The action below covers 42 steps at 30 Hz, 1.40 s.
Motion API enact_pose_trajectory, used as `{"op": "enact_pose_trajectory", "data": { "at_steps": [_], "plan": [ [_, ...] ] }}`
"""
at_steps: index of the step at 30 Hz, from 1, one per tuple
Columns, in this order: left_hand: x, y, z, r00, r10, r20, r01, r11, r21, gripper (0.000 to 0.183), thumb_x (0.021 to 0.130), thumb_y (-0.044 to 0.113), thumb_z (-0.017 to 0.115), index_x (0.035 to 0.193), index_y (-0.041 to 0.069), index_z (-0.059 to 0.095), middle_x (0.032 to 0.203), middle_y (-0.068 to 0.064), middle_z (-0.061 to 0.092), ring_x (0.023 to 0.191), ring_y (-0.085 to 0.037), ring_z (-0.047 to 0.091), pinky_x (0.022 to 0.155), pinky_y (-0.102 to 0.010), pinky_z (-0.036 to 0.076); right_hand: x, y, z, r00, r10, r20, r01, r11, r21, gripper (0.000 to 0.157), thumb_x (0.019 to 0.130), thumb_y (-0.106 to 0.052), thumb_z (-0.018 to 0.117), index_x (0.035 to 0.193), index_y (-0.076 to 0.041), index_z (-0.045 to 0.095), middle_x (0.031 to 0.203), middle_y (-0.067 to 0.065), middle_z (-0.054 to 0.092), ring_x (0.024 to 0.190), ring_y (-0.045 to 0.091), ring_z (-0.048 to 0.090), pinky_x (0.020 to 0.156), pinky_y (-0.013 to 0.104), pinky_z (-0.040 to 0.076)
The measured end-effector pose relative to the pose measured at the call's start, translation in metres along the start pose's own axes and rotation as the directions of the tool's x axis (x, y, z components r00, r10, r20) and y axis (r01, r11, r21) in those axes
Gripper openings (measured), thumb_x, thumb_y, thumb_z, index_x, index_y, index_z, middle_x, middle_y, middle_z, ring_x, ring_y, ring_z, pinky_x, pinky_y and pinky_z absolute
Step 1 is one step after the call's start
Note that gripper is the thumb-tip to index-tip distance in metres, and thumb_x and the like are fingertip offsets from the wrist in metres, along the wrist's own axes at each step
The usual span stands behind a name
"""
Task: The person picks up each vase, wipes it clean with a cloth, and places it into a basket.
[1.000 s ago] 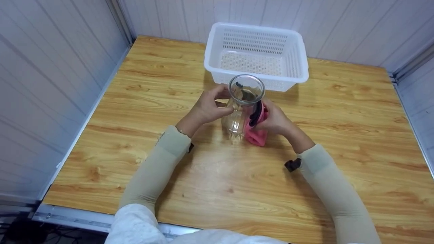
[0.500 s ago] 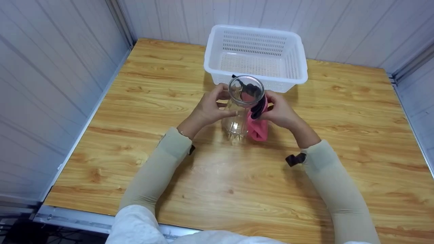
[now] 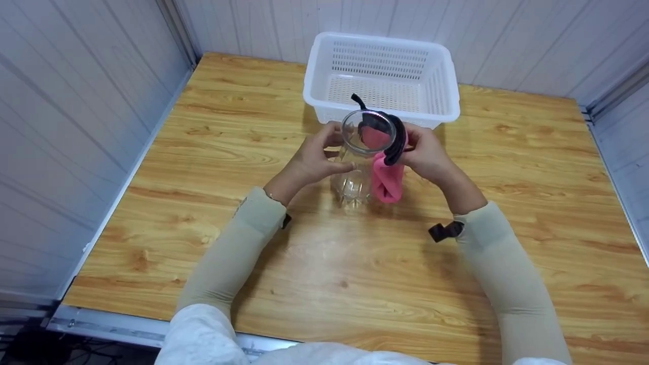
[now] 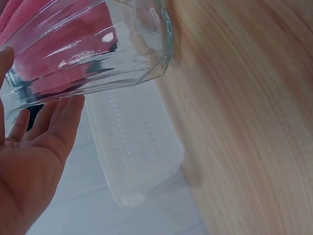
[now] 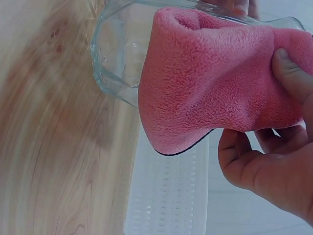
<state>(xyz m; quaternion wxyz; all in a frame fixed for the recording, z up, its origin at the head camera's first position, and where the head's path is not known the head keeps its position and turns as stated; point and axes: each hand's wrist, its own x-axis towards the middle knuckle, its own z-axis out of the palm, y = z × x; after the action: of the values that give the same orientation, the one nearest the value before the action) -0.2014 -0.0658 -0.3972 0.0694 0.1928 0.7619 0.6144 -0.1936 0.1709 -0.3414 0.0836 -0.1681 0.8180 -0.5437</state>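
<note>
A clear glass vase [image 3: 353,185] with a wide round rim stands upright near the middle of the table. My left hand [image 3: 317,157] grips its left side, thumb in front and fingers behind. On the opposite side my right hand [image 3: 426,154] holds a fuzzy pink cloth [image 3: 388,180] with a dark edge, thumb on the near face and fingers curled behind. In the right wrist view the cloth [image 5: 210,83] lies against the glass and covers part of it. Through the vase wall [image 4: 137,54], the left wrist view shows the pink cloth behind.
Behind the vase, close to the back wall, stands a white plastic basket [image 3: 314,104] with slotted sides. The wood-grain table [image 3: 324,274] reaches toward the person at the front. Pale panel walls [image 3: 96,101] enclose the left, back and right sides.
My right hand has moved up and slightly right along the vase with the cloth. The cloth's dark edge now shows above the rim. My left hand keeps its hold, and the vase stays in place.
</note>
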Motion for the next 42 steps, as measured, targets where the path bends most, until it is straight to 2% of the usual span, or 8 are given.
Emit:
{"op": "enact_pose_trajectory", "data": {
  "at_steps": [9,16,24,29,32,37,40,42],
  "plan": [
    [0.003,-0.007,-0.002,1.000,0.002,0.003,-0.002,0.999,0.039,0.066,0.069,0.008,0.085,0.125,0.015,0.049,0.126,-0.012,0.062,0.118,-0.021,0.059,0.099,-0.037,0.052,0.009,0.041,0.005,0.998,0.003,0.070,0.007,0.988,-0.156,0.049,0.067,-0.001,0.084,0.110,0.001,0.061,0.085,-0.010,0.061,0.088,0.011,0.056,0.069,0.020,0.050],
    [0.001,-0.009,-0.004,1.000,0.004,0.009,-0.005,1.000,0.026,0.066,0.071,0.006,0.083,0.127,0.013,0.048,0.128,-0.012,0.061,0.120,-0.020,0.058,0.099,-0.034,0.052,0.008,0.072,0.018,0.999,0.000,0.049,0.015,0.957,-0.291,0.027,0.065,0.002,0.080,0.086,0.000,0.063,0.074,-0.001,0.059,0.074,0.014,0.053,0.060,0.018,0.045],
    [0.002,-0.009,-0.003,1.000,0.010,0.025,-0.011,1.000,0.021,0.063,0.073,0.005,0.080,0.126,0.009,0.047,0.130,-0.011,0.059,0.122,-0.020,0.057,0.102,-0.035,0.050,0.006,0.070,0.019,0.998,0.061,0.031,-0.046,0.930,-0.364,0.028,0.068,0.000,0.079,0.090,-0.002,0.063,0.079,0.005,0.059,0.078,0.019,0.050,0.065,0.027,0.042],
    [0.003,-0.006,-0.001,1.000,0.011,0.023,-0.012,1.000,0.028,0.061,0.073,0.001,0.077,0.126,0.005,0.048,0.136,-0.010,0.049,0.125,-0.024,0.054,0.105,-0.037,0.048,0.006,0.065,0.017,0.999,0.054,-0.002,-0.052,0.943,-0.329,0.026,0.069,-0.008,0.081,0.089,-0.004,0.064,0.077,0.001,0.058,0.076,0.017,0.052,0.062,0.024,0.043],
    [0.003,-0.007,0.000,1.000,0.014,0.005,-0.014,1.000,0.024,0.062,0.072,-0.001,0.077,0.128,0.005,0.050,0.131,-0.012,0.044,0.125,-0.025,0.053,0.106,-0.032,0.047,0.005,0.062,0.014,0.998,0.039,-0.047,-0.051,0.957,-0.285,0.029,0.069,-0.014,0.084,0.089,-0.005,0.066,0.076,-0.003,0.061,0.076,0.013,0.055,0.060,0.021,0.046],
    [0.002,-0.009,-0.002,1.000,0.016,-0.017,-0.014,0.996,0.092,0.059,0.074,0.004,0.077,0.128,0.007,0.054,0.130,-0.010,0.049,0.126,-0.022,0.051,0.108,-0.031,0.045,0.007,0.049,0.011,0.992,-0.023,-0.123,0.012,0.996,-0.088,0.028,0.066,-0.012,0.087,0.086,-0.007,0.068,0.071,-0.011,0.065,0.069,0.006,0.059,0.057,0.018,0.050],
    [0.003,-0.009,-0.004,1.000,0.022,-0.021,-0.018,0.988,0.153,0.059,0.074,0.009,0.079,0.128,0.009,0.055,0.130,-0.007,0.054,0.124,-0.020,0.053,0.106,-0.032,0.047,0.008,0.038,0.011,0.986,-0.047,-0.162,0.054,0.998,0.041,0.023,0.066,-0.001,0.084,0.077,-0.011,0.066,0.067,-0.011,0.063,0.065,0.003,0.055,0.054,0.016,0.047],
    [0.004,-0.009,-0.004,1.000,0.021,-0.018,-0.018,0.986,0.164,0.059,0.075,0.010,0.080,0.129,0.010,0.056,0.129,-0.007,0.058,0.122,-0.020,0.055,0.103,-0.033,0.049,0.005,0.026,0.011,0.984,-0.045,-0.173,0.059,0.995,0.080,0.026,0.067,0.003,0.081,0.073,-0.015,0.063,0.065,-0.012,0.061,0.064,0.003,0.054,0.053,0.015,0.047]
  ]
}}
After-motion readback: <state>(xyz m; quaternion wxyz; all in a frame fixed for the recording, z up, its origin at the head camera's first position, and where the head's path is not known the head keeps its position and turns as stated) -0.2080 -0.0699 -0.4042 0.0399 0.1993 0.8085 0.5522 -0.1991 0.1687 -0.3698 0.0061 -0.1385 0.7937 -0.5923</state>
